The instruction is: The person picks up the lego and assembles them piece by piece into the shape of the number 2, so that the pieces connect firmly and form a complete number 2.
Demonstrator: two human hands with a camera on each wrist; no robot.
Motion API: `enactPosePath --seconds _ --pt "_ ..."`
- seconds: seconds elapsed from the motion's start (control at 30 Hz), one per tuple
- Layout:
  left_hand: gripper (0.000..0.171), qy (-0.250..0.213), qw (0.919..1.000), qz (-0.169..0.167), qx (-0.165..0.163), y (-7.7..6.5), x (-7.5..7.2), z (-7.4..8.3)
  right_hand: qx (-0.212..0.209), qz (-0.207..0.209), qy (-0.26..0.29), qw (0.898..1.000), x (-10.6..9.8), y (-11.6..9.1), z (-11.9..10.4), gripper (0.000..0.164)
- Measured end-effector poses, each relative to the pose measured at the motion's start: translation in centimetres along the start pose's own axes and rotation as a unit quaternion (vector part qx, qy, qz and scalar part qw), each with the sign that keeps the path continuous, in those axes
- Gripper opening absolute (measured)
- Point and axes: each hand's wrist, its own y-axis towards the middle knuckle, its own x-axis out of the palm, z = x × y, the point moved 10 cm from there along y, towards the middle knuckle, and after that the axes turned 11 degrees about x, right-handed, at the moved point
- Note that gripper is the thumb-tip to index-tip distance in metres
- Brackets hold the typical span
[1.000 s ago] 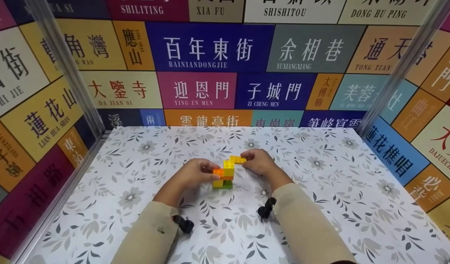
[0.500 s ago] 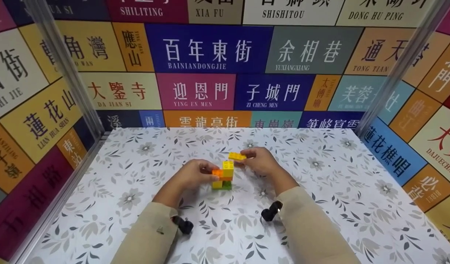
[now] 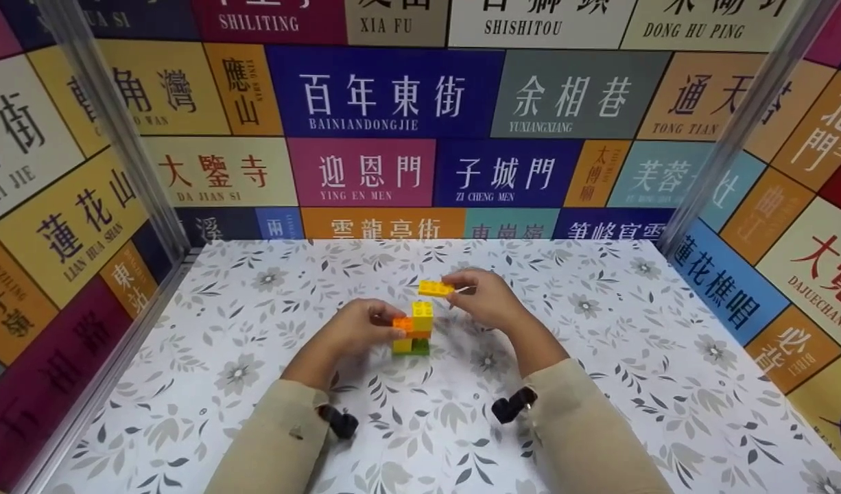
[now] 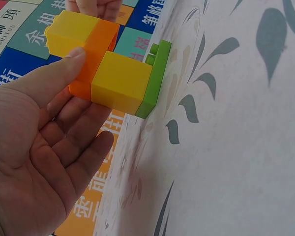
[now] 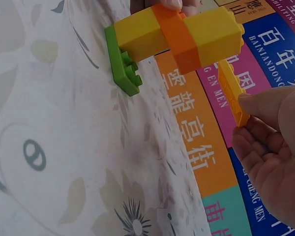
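Observation:
A small stack of toy building bricks stands upright on the table. At its foot lies a green brick, carrying a yellow brick. An orange brick sits over that, and a second yellow brick tops the stack at one end of the orange one. My left hand pinches the orange brick from the left, its thumb on the near side. In my right hand, thumb and fingers pinch a thin yellow-orange brick by its right end. That thin brick hovers above the top yellow brick, apart from it.
White paper with a grey leaf and flower print covers the table. Walls with colourful Chinese place-name panels enclose the back and sides. A small black camera sits at the left cuff, another black camera at the right.
My right hand has carried the thin yellow-orange brick left and up, from beside the stack's top to above it. The left hand keeps its hold and the stack stays put.

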Motion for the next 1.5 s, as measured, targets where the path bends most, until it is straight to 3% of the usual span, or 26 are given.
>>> enactPosePath --seconds 0.33,0.6,1.2,1.5 --pt "0.023 0.011 0.9999 0.000 -0.009 0.1 -0.1 0.0 -0.065 -0.001 -0.001 0.998 0.5 -2.3 -2.6 0.030" --pt "0.027 0.021 0.9992 0.008 0.033 0.3 -0.2 0.3 -0.124 -0.018 0.007 0.992 1.3 -3.7 -4.5 0.030" --pt "0.022 0.024 0.9997 0.003 0.002 0.3 -0.1 -0.3 -0.163 -0.017 -0.032 0.986 3.0 -4.7 -5.3 0.032" --pt "0.023 0.013 0.9999 0.004 0.011 0.2 0.0 -0.2 -0.166 -0.017 -0.038 0.985 2.9 -5.1 -5.5 0.030"
